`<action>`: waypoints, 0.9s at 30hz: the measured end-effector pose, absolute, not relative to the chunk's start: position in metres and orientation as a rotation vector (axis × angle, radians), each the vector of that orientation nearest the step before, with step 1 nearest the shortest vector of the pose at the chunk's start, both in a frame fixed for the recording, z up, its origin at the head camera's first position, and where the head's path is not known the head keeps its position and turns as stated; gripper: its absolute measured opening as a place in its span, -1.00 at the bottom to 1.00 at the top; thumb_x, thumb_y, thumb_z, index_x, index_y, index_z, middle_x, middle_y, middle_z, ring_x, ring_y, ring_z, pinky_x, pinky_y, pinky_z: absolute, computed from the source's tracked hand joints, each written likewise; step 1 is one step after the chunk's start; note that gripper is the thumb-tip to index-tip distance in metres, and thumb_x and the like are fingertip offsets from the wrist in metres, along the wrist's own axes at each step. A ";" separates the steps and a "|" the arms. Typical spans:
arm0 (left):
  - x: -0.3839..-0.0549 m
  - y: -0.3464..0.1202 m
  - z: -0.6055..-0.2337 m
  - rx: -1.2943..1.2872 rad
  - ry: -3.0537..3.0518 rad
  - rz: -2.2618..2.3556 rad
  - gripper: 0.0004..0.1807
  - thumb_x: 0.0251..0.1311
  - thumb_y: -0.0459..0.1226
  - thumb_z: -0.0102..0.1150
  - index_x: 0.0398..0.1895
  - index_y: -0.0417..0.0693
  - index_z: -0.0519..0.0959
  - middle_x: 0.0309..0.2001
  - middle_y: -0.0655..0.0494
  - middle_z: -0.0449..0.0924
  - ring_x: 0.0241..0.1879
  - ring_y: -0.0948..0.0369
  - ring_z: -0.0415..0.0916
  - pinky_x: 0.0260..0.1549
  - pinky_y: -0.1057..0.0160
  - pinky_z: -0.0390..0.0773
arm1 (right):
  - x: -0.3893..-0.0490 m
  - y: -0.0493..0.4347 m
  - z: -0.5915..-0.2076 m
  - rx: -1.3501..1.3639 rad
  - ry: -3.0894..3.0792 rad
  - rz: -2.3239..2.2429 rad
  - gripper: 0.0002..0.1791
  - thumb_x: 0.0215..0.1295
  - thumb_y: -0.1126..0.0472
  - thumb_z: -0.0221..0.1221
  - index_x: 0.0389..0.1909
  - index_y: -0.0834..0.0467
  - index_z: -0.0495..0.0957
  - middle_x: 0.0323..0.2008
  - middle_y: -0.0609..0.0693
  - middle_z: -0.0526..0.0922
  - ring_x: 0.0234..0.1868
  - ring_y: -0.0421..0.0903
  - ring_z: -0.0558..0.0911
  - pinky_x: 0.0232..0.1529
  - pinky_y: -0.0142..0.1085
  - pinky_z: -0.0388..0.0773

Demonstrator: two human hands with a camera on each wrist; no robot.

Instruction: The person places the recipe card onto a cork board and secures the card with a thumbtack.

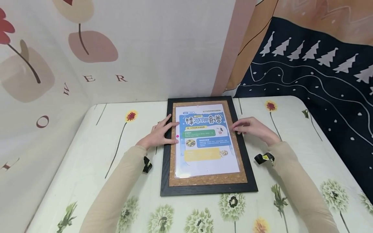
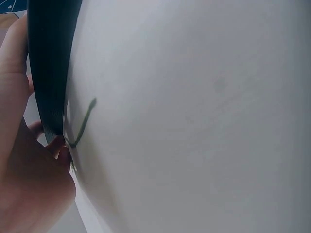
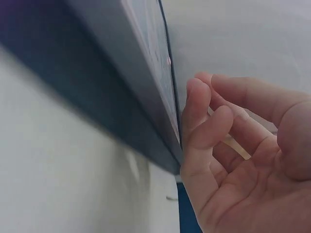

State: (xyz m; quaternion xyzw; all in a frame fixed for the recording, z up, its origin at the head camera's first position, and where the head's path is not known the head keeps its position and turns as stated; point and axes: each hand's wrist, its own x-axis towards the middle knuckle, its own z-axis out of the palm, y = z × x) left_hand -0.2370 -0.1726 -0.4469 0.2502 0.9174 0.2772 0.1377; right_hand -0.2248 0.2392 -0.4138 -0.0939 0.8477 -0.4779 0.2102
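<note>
A printed sheet with Chinese text and coloured panels lies on a cork board in a black frame. A pink dot, like a pin head, shows at the sheet's left edge; a fainter pink spot marks its top edge. My left hand rests across the frame's left side, thumb and forefinger spread onto the sheet's left margin. At the sheet's right edge is my right hand, its thumb and finger tips brought together. In the right wrist view, anything between those fingertips is hidden.
A flower-printed cloth covers the table under the frame. Behind it hangs a pale curtain with letters and flowers, and a dark tree-patterned cloth hangs at the right. Each wrist wears a black strap device.
</note>
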 end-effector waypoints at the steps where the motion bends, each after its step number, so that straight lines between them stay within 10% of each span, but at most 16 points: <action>1: -0.237 -0.173 -0.447 0.723 2.654 0.801 -0.12 0.08 0.07 0.36 0.46 0.11 0.22 0.54 -0.06 -0.40 0.47 -0.12 -0.34 0.25 -0.26 -0.16 | -0.224 0.242 -0.414 -0.262 2.358 -1.331 -0.66 0.38 0.18 0.16 0.05 0.30 0.59 0.00 0.17 0.59 -0.19 0.02 0.53 -0.24 -0.26 0.48; 27: -0.238 -0.173 -0.449 0.697 2.646 0.786 -0.09 0.07 0.11 0.35 0.47 0.15 0.20 0.54 -0.01 -0.43 0.47 -0.14 -0.35 0.27 -0.25 -0.21 | -0.201 0.299 -0.417 -0.206 2.498 -1.129 -0.60 0.41 0.10 0.14 0.07 0.33 0.55 0.02 0.23 0.57 -0.18 -0.02 0.49 -0.23 -0.27 0.49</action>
